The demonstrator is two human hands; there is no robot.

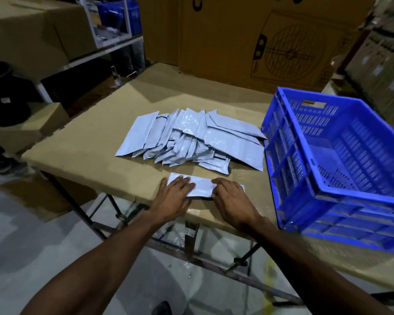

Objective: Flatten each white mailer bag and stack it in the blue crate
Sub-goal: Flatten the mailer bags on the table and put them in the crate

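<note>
Fingers (184,183) of both hands lie spread flat, pinning one mailer bag (203,184) at the tabletop's (89,144) near edge. Judge it thin, limp and slick: press from the middle outward, then lift by a long edge toward the blue crate (341,142) on your right.

One mailer bag (203,186) lies on the worktop (89,142) under both hands. The pile of bags (191,137) sits beyond them. The crate (337,164) stands right of the right hand (233,201).

One white mailer bag (203,185) lies flat near the front edge of the surface. Behind it sprawls a loose pile of mailer bags (191,138), overlapping. The blue crate (341,160) sits tilted just right of the pile.
</note>
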